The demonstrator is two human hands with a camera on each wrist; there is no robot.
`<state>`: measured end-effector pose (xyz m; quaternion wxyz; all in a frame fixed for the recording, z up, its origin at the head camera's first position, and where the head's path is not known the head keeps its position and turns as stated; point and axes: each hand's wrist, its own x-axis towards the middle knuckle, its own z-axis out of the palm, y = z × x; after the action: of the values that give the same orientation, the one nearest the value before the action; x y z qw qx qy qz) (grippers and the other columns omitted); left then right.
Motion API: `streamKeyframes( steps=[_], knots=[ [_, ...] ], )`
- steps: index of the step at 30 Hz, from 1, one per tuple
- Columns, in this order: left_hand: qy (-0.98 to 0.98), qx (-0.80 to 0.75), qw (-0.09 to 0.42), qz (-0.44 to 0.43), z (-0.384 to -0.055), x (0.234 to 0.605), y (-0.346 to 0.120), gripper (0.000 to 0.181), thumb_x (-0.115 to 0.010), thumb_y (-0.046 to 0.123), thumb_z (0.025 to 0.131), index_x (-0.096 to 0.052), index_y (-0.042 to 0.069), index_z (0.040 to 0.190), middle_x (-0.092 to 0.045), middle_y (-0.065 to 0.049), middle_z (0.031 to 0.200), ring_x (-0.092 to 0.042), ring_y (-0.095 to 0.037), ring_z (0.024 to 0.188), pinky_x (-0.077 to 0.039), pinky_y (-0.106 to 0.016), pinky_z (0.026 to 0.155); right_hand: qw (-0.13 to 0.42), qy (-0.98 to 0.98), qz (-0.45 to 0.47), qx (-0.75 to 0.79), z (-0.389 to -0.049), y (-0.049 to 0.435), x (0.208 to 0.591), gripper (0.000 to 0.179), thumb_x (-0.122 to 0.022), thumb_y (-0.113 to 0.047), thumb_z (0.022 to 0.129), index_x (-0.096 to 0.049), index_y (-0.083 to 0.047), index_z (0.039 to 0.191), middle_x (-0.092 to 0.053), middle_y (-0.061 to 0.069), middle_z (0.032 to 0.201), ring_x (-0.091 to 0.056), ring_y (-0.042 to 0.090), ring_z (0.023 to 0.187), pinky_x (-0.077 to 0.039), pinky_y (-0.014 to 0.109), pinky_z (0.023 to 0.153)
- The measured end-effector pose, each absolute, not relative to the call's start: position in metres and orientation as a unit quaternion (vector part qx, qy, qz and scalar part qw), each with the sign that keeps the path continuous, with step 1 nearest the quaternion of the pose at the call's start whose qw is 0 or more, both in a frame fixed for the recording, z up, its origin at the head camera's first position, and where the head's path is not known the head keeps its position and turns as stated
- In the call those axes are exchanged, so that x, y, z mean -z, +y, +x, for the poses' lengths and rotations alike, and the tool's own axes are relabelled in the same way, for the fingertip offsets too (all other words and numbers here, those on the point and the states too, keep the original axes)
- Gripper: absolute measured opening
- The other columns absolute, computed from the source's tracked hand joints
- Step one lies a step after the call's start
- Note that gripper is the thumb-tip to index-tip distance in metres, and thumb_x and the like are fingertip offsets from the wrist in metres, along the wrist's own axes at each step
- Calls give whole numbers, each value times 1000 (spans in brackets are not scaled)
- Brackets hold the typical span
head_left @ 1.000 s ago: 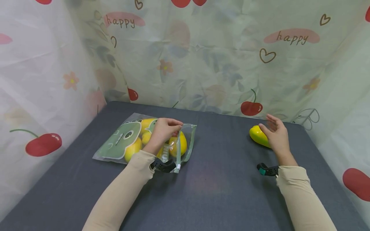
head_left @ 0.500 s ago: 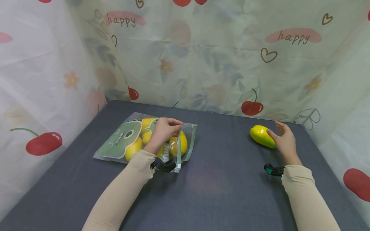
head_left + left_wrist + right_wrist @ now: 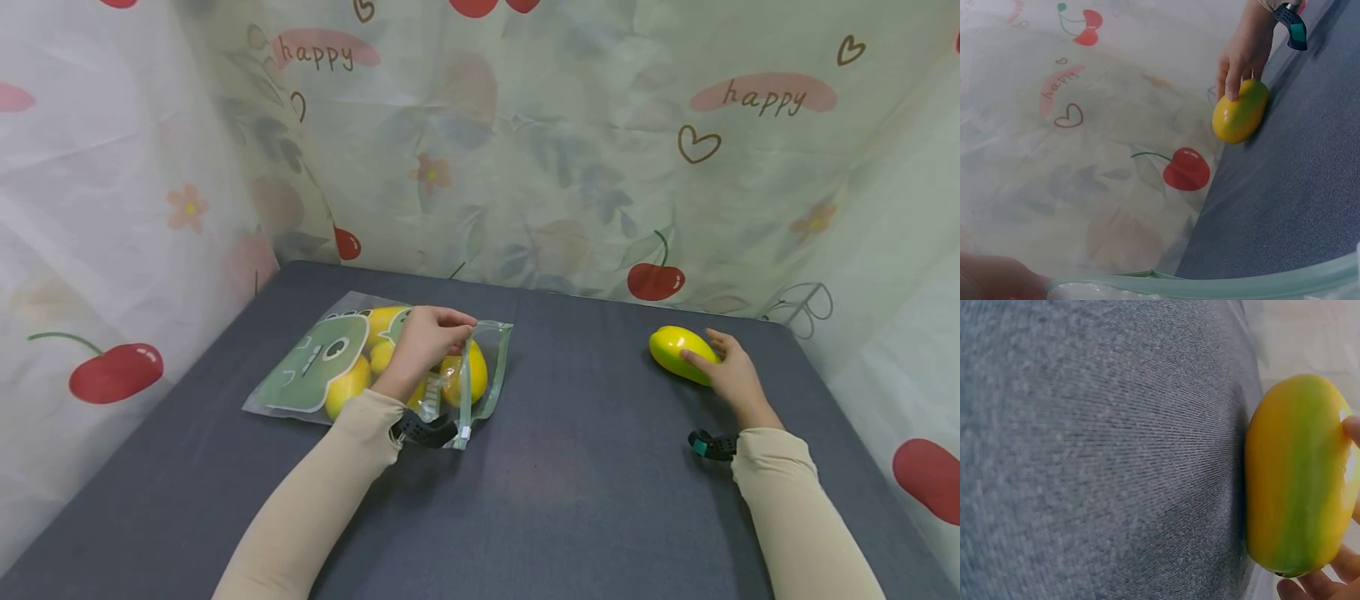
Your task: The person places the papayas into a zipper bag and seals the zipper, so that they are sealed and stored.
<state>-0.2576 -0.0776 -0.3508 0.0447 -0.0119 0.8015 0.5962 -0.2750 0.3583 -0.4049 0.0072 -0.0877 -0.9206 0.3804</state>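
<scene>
A yellow-green mango [image 3: 680,353] lies on the table at the right in the head view. My right hand [image 3: 735,374] grips its right end, with the thumb on the near side and the fingers around the far side. In the right wrist view the mango [image 3: 1297,475] shows its striped side, the thumb at one edge and fingers curled at its lower end. At the left, a clear zip bag [image 3: 300,375] with a green cartoon face holds several yellow fruits [image 3: 347,390]. My left hand [image 3: 426,346] pinches the bag's upper edge near its zip strip.
The dark grey table [image 3: 570,467] carries both things. Behind it hangs a printed curtain [image 3: 517,167], with more curtain at both sides. A thin looped cord [image 3: 806,307] sits at the back right corner. The bag's white slider [image 3: 465,433] is at the near end of the zip.
My right hand has moved to the mango's right end, and its thumb and fingers have closed around it. The left hand and the bag have stayed in place.
</scene>
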Motion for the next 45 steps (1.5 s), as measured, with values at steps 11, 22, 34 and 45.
streamKeyframes(
  steps=[11,22,34,45],
  knots=[
    [801,-597,47,-10,-256,350,-76,21,-66,13,91,-73,2,108,-70,-14,99,-64,-17,73,-57,-43,84,-18,-930,-61,-362,-274,358,409,95,-54,-57,92,-15,5,151,-23,36,149,-30,50,132,-29,63,106],
    [799,-599,48,-8,-257,351,-76,22,-66,13,91,-72,2,109,-70,-16,99,-64,-17,73,-57,-44,84,-25,-941,-43,-336,-268,353,408,96,-55,-58,91,-16,8,150,-25,36,148,-35,48,126,-33,62,101],
    [799,-599,49,-8,-256,350,-75,22,-66,12,91,-72,1,109,-70,-18,102,-64,-16,72,-56,-45,85,0,-943,-47,-330,-265,347,404,96,-56,-59,90,-19,6,150,-30,37,145,-37,49,124,-35,62,99],
    [800,-597,49,-9,-256,350,-75,22,-66,12,91,-72,2,109,-69,-19,104,-64,-17,73,-57,-43,84,30,-934,-55,-352,-265,329,395,96,-59,-60,87,-21,0,152,-35,33,144,-40,45,120,-38,59,97]
  ],
)
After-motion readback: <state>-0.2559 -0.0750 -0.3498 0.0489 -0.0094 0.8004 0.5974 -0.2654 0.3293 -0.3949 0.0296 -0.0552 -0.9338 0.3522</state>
